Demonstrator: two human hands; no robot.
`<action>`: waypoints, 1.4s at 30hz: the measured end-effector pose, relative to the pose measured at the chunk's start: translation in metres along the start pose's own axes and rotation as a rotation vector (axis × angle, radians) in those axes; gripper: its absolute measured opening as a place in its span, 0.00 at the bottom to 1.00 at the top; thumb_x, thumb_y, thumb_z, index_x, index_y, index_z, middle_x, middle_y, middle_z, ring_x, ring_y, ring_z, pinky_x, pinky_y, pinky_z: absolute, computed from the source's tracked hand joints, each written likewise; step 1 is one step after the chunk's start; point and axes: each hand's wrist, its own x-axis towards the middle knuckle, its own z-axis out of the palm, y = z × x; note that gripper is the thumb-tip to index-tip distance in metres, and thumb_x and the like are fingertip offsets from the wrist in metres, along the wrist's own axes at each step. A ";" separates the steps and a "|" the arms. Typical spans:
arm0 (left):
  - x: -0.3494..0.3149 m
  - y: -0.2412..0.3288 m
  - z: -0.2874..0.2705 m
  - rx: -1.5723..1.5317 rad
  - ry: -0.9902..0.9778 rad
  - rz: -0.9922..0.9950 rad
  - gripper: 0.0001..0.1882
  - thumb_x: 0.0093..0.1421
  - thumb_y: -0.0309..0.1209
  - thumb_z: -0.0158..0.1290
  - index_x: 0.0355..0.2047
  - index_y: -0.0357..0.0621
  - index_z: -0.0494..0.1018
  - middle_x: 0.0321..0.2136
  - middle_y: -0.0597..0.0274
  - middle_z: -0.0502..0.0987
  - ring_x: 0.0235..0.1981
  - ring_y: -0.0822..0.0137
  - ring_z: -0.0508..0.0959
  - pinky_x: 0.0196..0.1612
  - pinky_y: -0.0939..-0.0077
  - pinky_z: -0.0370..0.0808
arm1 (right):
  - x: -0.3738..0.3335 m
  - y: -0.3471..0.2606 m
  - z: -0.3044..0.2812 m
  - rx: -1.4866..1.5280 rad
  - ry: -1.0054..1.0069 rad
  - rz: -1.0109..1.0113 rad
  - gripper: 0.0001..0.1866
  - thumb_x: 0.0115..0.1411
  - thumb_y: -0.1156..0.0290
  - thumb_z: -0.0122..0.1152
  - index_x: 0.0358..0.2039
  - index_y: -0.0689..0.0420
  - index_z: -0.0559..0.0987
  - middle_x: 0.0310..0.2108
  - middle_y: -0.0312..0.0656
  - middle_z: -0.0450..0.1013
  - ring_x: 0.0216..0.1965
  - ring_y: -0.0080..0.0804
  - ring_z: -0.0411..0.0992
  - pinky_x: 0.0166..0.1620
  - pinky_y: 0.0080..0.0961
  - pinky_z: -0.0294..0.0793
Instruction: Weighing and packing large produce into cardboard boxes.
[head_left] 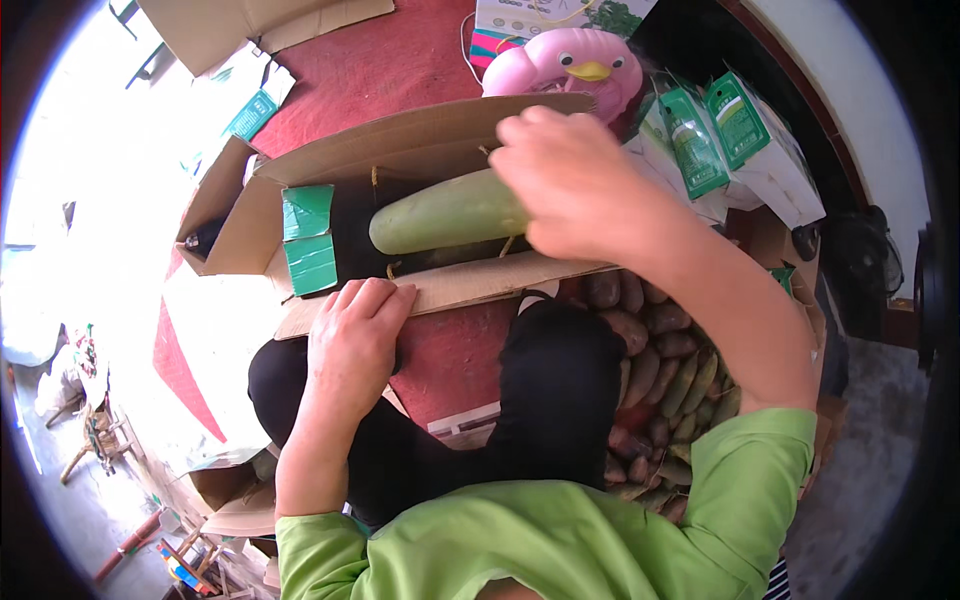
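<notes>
A long, pale green gourd (440, 215) lies in an open cardboard box (400, 150) with a dark inside. Short twine ties (375, 178) poke through its long sides. My left hand (355, 330) grips the near flap (480, 282), fingers laid over its edge. Over the gourd's right end, by the far flap, my right hand (565, 185) is closed in a pinch, slightly blurred. Whatever it pinches is hidden, and it covers the right end of the gourd. Green printed panels (308, 240) show on the box's left end.
Reddish-brown tubers (650, 350) and green, cucumber-like vegetables (690, 385) lie beside my right knee. A pink bird-faced object (580, 65) sits beyond the box. White-and-green cartons (740, 140) stand at the right. Red cloth (340, 80) lies beneath, and stools (100, 435) stand far left.
</notes>
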 end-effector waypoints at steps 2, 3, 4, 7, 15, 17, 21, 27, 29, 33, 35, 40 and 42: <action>0.002 0.000 0.000 -0.006 0.014 0.019 0.16 0.45 0.24 0.50 0.38 0.45 0.73 0.32 0.63 0.71 0.37 0.61 0.72 0.40 0.68 0.70 | 0.026 -0.012 0.012 0.009 -0.122 0.018 0.10 0.41 0.72 0.60 0.27 0.59 0.80 0.36 0.42 0.72 0.43 0.35 0.69 0.40 0.33 0.70; 0.002 0.000 0.000 -0.005 0.012 0.020 0.16 0.45 0.24 0.50 0.38 0.45 0.73 0.32 0.63 0.71 0.37 0.61 0.72 0.40 0.68 0.70 | 0.038 -0.018 0.021 0.052 -0.187 0.029 0.11 0.39 0.74 0.60 0.27 0.62 0.79 0.37 0.44 0.71 0.44 0.37 0.68 0.40 0.33 0.70; 0.002 0.001 0.000 -0.001 0.015 0.014 0.16 0.46 0.24 0.49 0.37 0.45 0.74 0.32 0.64 0.72 0.37 0.62 0.72 0.40 0.69 0.70 | 0.047 -0.024 0.028 0.055 -0.187 0.031 0.11 0.39 0.74 0.60 0.27 0.62 0.79 0.37 0.44 0.71 0.44 0.37 0.68 0.40 0.33 0.70; 0.002 0.001 -0.001 0.010 0.013 0.003 0.14 0.47 0.24 0.49 0.37 0.45 0.74 0.32 0.64 0.72 0.37 0.62 0.72 0.40 0.69 0.71 | 0.070 -0.036 0.062 0.093 -0.291 0.051 0.16 0.42 0.70 0.63 0.34 0.61 0.79 0.40 0.43 0.71 0.47 0.38 0.68 0.44 0.33 0.70; 0.006 0.001 0.007 0.008 0.043 0.008 0.12 0.47 0.23 0.49 0.34 0.46 0.75 0.31 0.64 0.72 0.36 0.62 0.74 0.39 0.68 0.70 | 0.027 -0.005 0.057 0.648 0.137 0.023 0.24 0.47 0.66 0.62 0.46 0.57 0.74 0.41 0.46 0.73 0.41 0.41 0.72 0.47 0.33 0.70; 0.008 0.001 0.006 0.006 0.048 -0.027 0.13 0.47 0.21 0.49 0.34 0.47 0.75 0.32 0.62 0.74 0.36 0.59 0.74 0.39 0.66 0.70 | -0.007 0.015 0.047 0.833 0.357 0.042 0.21 0.49 0.69 0.63 0.45 0.58 0.75 0.34 0.40 0.75 0.34 0.27 0.73 0.39 0.23 0.72; 0.010 0.003 0.006 -0.012 0.088 -0.052 0.11 0.50 0.20 0.48 0.34 0.45 0.75 0.32 0.60 0.74 0.35 0.55 0.74 0.39 0.64 0.70 | -0.091 0.055 0.059 1.120 0.506 0.253 0.18 0.55 0.70 0.59 0.47 0.56 0.74 0.36 0.34 0.74 0.36 0.19 0.70 0.38 0.18 0.70; 0.013 0.009 0.013 0.089 0.113 -0.049 0.08 0.55 0.25 0.50 0.35 0.44 0.75 0.33 0.62 0.75 0.34 0.57 0.75 0.39 0.66 0.70 | -0.245 0.062 0.164 1.250 0.652 0.869 0.18 0.54 0.70 0.59 0.46 0.61 0.74 0.40 0.41 0.75 0.41 0.25 0.72 0.44 0.22 0.70; 0.015 0.009 0.015 0.099 0.130 -0.027 0.07 0.55 0.26 0.50 0.35 0.44 0.75 0.33 0.62 0.76 0.34 0.57 0.75 0.39 0.67 0.70 | -0.301 0.055 0.233 1.046 0.572 1.005 0.20 0.53 0.70 0.59 0.47 0.61 0.73 0.40 0.44 0.75 0.42 0.30 0.72 0.46 0.25 0.71; 0.016 0.006 0.018 0.074 0.146 -0.013 0.07 0.56 0.26 0.51 0.35 0.43 0.75 0.31 0.60 0.76 0.33 0.58 0.76 0.38 0.68 0.71 | -0.381 0.001 0.342 1.001 0.309 1.287 0.20 0.50 0.68 0.62 0.43 0.62 0.75 0.39 0.50 0.75 0.42 0.40 0.73 0.46 0.32 0.71; 0.015 0.000 0.019 0.039 0.160 -0.017 0.07 0.56 0.26 0.52 0.35 0.43 0.75 0.31 0.60 0.77 0.32 0.60 0.77 0.36 0.68 0.71 | -0.411 -0.039 0.393 0.931 0.169 1.368 0.18 0.51 0.72 0.60 0.44 0.62 0.74 0.38 0.45 0.75 0.40 0.32 0.72 0.44 0.27 0.72; 0.019 -0.006 0.024 0.056 0.172 0.056 0.07 0.57 0.26 0.52 0.36 0.41 0.75 0.29 0.60 0.76 0.32 0.60 0.77 0.33 0.71 0.72 | -0.440 -0.122 0.408 0.723 -0.369 1.277 0.14 0.50 0.70 0.58 0.38 0.58 0.78 0.36 0.51 0.74 0.40 0.42 0.74 0.41 0.28 0.72; 0.019 -0.013 0.029 0.055 0.167 0.063 0.07 0.57 0.26 0.52 0.36 0.40 0.75 0.29 0.60 0.76 0.31 0.61 0.77 0.33 0.71 0.72 | -0.470 -0.151 0.435 0.736 -0.257 1.210 0.13 0.49 0.70 0.58 0.37 0.58 0.78 0.34 0.50 0.75 0.38 0.43 0.74 0.40 0.30 0.73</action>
